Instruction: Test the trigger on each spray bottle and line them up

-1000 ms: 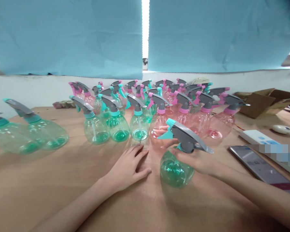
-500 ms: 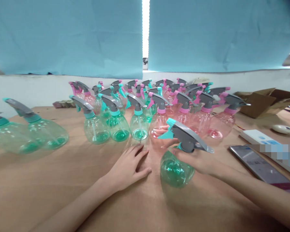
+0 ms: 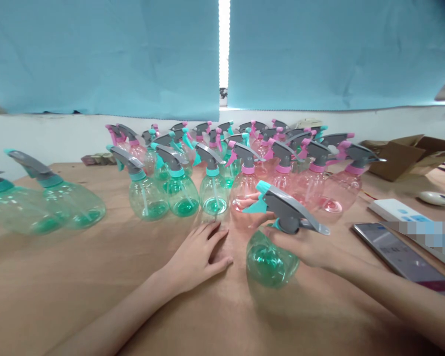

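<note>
My right hand point(image 3: 300, 242) is closed around the neck of a green spray bottle point(image 3: 270, 262) with a grey and teal trigger head point(image 3: 285, 207); the bottle stands on the wooden table point(image 3: 96, 277) in front of me. My left hand point(image 3: 198, 254) lies flat on the table just left of that bottle, fingers stretched out, holding nothing. Right behind both hands stands a dense group of green spray bottles point(image 3: 178, 193) and pink spray bottles point(image 3: 292, 183).
Two green spray bottles point(image 3: 59, 202) stand apart at the far left. At the right lie a phone point(image 3: 396, 254), a white flat device point(image 3: 400, 210), a white mouse point(image 3: 435, 199) and an open cardboard box point(image 3: 408, 155). Blue curtains hang behind.
</note>
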Demonstrator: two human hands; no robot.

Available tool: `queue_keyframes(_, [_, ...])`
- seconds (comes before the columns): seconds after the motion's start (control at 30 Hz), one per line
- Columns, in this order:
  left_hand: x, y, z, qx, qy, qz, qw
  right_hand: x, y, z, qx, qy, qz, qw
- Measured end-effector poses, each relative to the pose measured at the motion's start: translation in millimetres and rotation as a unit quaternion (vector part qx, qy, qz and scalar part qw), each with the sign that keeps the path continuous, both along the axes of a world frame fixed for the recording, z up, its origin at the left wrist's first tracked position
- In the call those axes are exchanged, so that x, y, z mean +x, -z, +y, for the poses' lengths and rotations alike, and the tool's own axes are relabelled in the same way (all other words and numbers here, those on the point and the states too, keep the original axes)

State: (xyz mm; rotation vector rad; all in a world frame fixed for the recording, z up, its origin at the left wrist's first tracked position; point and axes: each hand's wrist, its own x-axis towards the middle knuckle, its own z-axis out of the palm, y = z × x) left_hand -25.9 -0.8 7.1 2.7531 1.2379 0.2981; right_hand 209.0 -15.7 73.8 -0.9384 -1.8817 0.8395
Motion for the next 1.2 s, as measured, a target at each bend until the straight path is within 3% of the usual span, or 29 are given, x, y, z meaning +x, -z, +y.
queue_keyframes(0.57, [0.7, 0.0, -0.2, -0.013, -0.011, 0.005, 1.000, 0.0, -2.1, -1.6, 0.012, 0.071, -0.026, 0.997])
queue_keyframes(0.87, [0.7, -2.1, -0.7, -0.015, -0.006, -0.008, 1.000, -0.6, -2.0, -0.3, -0.011, -0.013, 0.020, 1.000])
queue_keyframes(1.2, [0.3, -0.6, -0.3, -0.002, 0.001, -0.010, 1.000, -4.5, -7.2, -0.6, 0.025, -0.007, 0.019, 0.999])
